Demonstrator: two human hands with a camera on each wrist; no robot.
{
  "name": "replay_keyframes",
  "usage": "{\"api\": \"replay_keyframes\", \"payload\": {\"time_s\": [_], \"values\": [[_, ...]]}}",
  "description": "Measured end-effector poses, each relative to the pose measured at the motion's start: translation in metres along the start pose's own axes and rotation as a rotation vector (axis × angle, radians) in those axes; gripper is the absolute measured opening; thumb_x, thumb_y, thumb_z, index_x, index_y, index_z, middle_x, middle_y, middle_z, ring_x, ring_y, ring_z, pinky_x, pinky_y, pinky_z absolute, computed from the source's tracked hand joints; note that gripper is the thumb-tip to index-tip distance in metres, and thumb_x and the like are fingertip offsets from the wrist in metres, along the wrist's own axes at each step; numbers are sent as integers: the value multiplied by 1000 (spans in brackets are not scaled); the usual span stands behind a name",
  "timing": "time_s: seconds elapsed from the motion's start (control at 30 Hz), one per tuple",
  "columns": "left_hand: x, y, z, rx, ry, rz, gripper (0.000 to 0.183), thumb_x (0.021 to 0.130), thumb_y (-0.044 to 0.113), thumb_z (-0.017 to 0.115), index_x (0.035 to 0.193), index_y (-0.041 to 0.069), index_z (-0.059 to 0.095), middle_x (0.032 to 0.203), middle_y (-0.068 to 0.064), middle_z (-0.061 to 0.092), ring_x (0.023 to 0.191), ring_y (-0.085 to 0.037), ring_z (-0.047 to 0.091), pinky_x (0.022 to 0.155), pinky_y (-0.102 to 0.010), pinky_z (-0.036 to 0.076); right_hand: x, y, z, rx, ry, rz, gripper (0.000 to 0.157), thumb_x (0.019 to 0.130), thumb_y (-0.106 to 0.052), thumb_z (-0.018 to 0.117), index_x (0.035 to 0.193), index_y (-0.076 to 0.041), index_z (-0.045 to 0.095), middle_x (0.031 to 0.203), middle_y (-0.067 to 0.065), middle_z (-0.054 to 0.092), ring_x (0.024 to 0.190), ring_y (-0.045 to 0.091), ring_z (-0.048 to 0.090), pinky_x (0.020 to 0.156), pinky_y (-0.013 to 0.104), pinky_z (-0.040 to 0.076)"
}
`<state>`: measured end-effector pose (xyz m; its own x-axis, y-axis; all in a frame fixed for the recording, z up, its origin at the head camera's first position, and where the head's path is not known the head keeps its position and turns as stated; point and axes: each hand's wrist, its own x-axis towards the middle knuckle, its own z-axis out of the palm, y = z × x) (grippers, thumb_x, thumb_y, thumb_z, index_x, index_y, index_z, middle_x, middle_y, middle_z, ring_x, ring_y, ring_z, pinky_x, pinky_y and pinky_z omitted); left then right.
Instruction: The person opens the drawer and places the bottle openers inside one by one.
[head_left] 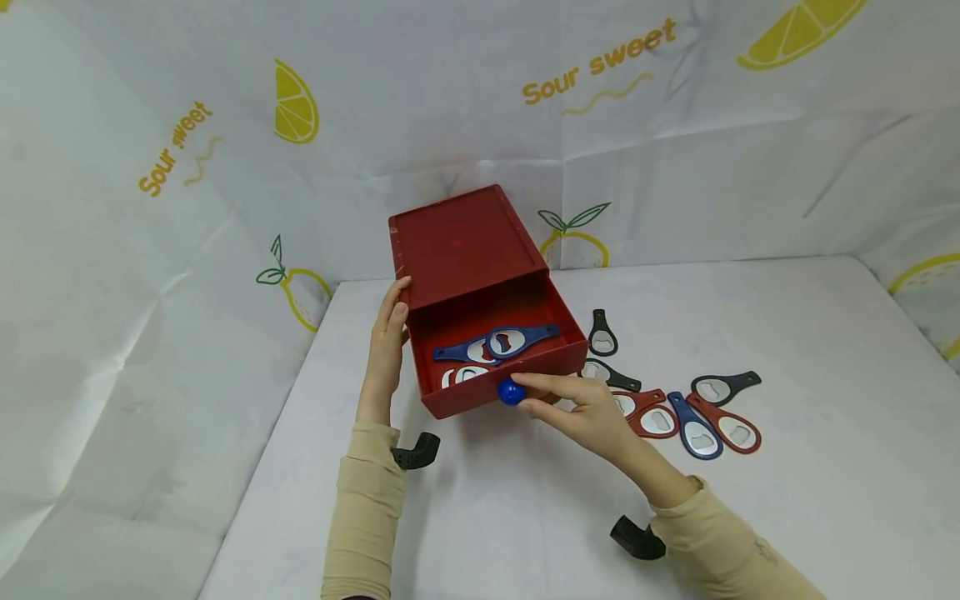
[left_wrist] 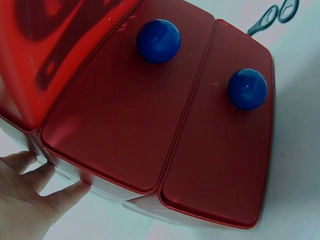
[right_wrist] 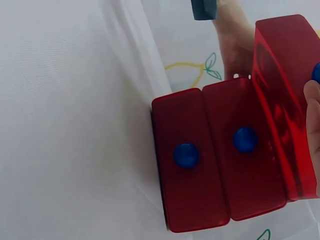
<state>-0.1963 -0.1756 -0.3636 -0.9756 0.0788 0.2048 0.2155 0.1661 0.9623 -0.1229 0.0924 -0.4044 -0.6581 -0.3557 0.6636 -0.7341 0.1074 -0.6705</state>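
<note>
A red drawer cabinet [head_left: 465, 246] stands on the white table with its top drawer [head_left: 558, 361] pulled out. My right hand [head_left: 585, 412] pinches the round blue knob [head_left: 510, 395] of that drawer between thumb and fingers. Inside lie blue bottle openers [head_left: 538, 334] and, by the front wall, partly hidden bottle openers [head_left: 471, 373] with white showing. Against the cabinet's left side my left hand [head_left: 385, 350] rests with fairly straight fingers [left_wrist: 70, 196]. Two lower drawers [left_wrist: 110, 120], each with a blue knob [left_wrist: 158, 41], are closed in the left wrist view.
To the cabinet's right, several bottle openers lie on the table: black ones [head_left: 602, 340], red ones [head_left: 738, 433] and a blue one [head_left: 697, 435], some overlapping. A white cloth backdrop [head_left: 450, 108] with lemon prints hangs behind the table.
</note>
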Motion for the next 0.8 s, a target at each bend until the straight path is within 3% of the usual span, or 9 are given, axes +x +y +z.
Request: {"api": "replay_keyframes", "payload": {"time_s": [0.17,0.67,0.8], "values": [[0,0,0,-11,-1,1,44,98,31,32,141,25,34,149,-7,29,132,-26,34,106,-55,29,-2,2,3,34,-15,79,36,76,3,71,111,-2,66,93,14,72,76,5,66,67,19,53],[0,0,-1,-12,-5,1,44,98,31,33,141,25,34,148,-6,30,130,-25,35,104,-53,31,8,-1,6,12,1,74,34,76,2,71,109,-5,67,89,11,72,73,5,63,61,19,52],[0,1,0,-22,-11,10,43,98,31,32,141,23,34,147,-7,30,129,-25,36,102,-50,33,12,0,7,8,7,110,32,78,-1,70,110,-5,67,89,10,72,73,4,63,60,20,52]]}}
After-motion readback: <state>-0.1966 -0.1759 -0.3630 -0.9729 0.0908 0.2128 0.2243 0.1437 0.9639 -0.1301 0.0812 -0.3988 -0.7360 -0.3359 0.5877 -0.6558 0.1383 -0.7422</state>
